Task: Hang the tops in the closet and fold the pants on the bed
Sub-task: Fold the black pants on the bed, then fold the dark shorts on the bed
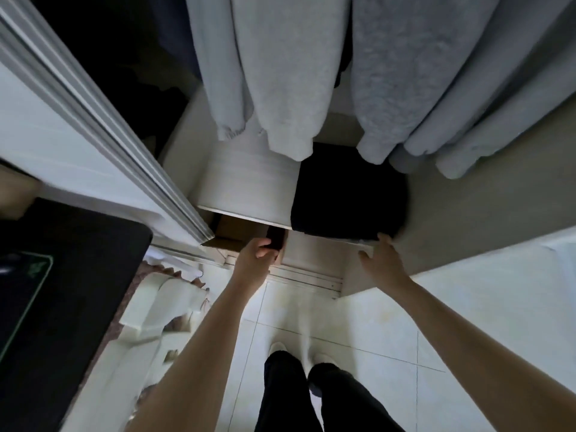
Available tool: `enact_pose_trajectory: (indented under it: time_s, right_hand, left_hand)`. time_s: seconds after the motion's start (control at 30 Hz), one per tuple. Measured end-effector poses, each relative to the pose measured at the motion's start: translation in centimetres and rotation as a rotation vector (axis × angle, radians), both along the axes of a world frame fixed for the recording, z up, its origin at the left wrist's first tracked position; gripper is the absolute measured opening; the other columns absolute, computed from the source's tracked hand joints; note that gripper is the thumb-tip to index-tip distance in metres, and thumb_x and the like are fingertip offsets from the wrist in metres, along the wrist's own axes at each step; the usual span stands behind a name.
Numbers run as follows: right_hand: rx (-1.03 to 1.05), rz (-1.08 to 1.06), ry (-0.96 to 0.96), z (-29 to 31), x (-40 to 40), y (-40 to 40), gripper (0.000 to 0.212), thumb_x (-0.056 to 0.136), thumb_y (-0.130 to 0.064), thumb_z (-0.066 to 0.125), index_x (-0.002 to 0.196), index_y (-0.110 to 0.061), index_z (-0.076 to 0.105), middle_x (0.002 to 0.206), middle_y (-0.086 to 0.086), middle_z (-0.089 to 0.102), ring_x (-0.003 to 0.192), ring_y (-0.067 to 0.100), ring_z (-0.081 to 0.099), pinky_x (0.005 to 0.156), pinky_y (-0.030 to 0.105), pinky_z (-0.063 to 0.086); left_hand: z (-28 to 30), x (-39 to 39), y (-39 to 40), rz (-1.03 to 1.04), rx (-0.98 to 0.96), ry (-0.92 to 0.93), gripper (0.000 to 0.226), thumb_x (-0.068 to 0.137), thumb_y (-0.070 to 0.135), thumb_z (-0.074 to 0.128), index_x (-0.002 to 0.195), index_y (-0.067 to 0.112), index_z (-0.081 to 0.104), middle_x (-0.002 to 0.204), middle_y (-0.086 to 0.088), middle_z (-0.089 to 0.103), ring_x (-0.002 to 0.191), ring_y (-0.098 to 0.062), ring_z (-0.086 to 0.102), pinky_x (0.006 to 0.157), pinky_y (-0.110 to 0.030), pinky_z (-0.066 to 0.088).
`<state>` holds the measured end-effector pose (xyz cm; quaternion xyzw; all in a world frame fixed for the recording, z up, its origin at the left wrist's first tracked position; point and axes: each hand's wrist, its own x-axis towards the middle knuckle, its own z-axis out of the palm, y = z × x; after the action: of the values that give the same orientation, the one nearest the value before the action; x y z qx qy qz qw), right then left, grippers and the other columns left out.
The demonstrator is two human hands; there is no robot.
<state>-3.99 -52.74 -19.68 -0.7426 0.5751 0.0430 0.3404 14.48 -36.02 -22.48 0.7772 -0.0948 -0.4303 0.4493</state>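
White floor tiles [367,363] lead up to an open closet, where grey tops [280,73] hang above a white shelf [249,185]. On that shelf, just right of its bare part, lies a folded black garment [349,191], likely pants. The left hand [257,254] reaches below the shelf's front edge, fingers curled on a small dark piece. The right hand [378,257] is spread loose, fingertips touching the garment's near edge. Judged step: taking the black garment out; next, a two-handed grip.
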Motion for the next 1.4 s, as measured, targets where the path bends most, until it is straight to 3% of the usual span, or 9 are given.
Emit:
enact_pose_trajectory:
  time_s: [0.1,0.27,0.43,0.67,0.83,1.17,1.4]
  right_hand:
    - [0.063,0.210,-0.066,0.8,0.1,3.6,0.052,0.096,-0.017,0.049,0.141,0.000,0.029,0.133,0.024,0.049,0.116,0.035,0.053,0.094,0.034,0.042]
    - [0.227,0.553,-0.153,1.4,-0.3,8.3,0.046,0.097,-0.023,0.050,0.138,-0.006,0.036,0.127,0.018,0.057,0.114,0.028,0.057,0.085,0.025,0.042]
    - [0.275,0.905,-0.178,1.3,-1.9,11.4,0.039,0.099,-0.029,0.046,0.134,-0.014,0.041,0.126,0.009,0.060,0.110,0.019,0.058,0.081,0.020,0.038]
    - [0.313,1.366,-0.082,1.6,-6.3,18.8,0.033,0.098,-0.031,0.045,0.129,-0.018,0.045,0.112,-0.002,0.059,0.082,0.002,0.053,0.060,0.012,0.036]
    - [0.290,1.775,-0.024,1.7,-11.0,25.3,0.031,0.097,-0.027,0.046,0.125,-0.014,0.047,0.109,-0.001,0.059,0.096,0.016,0.057,0.081,0.028,0.046]
    - [0.329,2.317,0.061,1.6,-31.6,36.7,0.032,0.099,-0.035,0.043,0.122,-0.015,0.052,0.104,-0.001,0.059,0.096,0.016,0.053,0.079,0.025,0.036]
    - [0.328,2.516,0.073,1.3,-49.3,39.6,0.029,0.097,-0.028,0.050,0.119,-0.009,0.056,0.112,0.008,0.064,0.107,0.023,0.056,0.087,0.026,0.038]
  left_hand:
    - [2.6,-2.6,3.6,0.203,-0.045,0.052,0.021,0.096,0.006,0.050,0.115,0.012,0.058,0.100,-0.006,0.069,0.086,-0.017,0.066,0.067,-0.025,0.054]
    - [5.7,-9.5,8.9,0.530,-0.009,0.047,0.019,0.098,0.005,0.047,0.113,0.011,0.058,0.094,-0.004,0.072,0.089,-0.026,0.067,0.083,-0.038,0.053]
    - [6.4,-18.8,13.1,0.656,0.113,-0.165,0.026,0.093,0.009,0.050,0.103,0.032,0.059,0.084,0.012,0.072,0.071,0.001,0.067,0.069,-0.028,0.054]
    - [6.6,-34.5,19.2,1.153,0.212,-0.154,0.023,0.092,0.015,0.054,0.100,0.036,0.060,0.081,0.008,0.072,0.068,0.002,0.065,0.056,-0.011,0.042]
    - [5.1,-45.6,22.4,1.569,0.217,-0.136,0.024,0.093,0.009,0.051,0.103,0.028,0.062,0.078,0.003,0.071,0.065,-0.005,0.065,0.059,-0.021,0.046]
    - [2.7,-75.4,20.8,2.438,0.115,-0.010,0.017,0.094,0.004,0.053,0.098,0.016,0.064,0.073,-0.004,0.071,0.059,-0.017,0.063,0.058,-0.029,0.046]
    - [2.5,-92.7,17.5,2.701,0.056,0.067,0.018,0.094,0.003,0.051,0.099,0.016,0.062,0.082,-0.010,0.070,0.063,-0.017,0.062,0.062,-0.030,0.049]
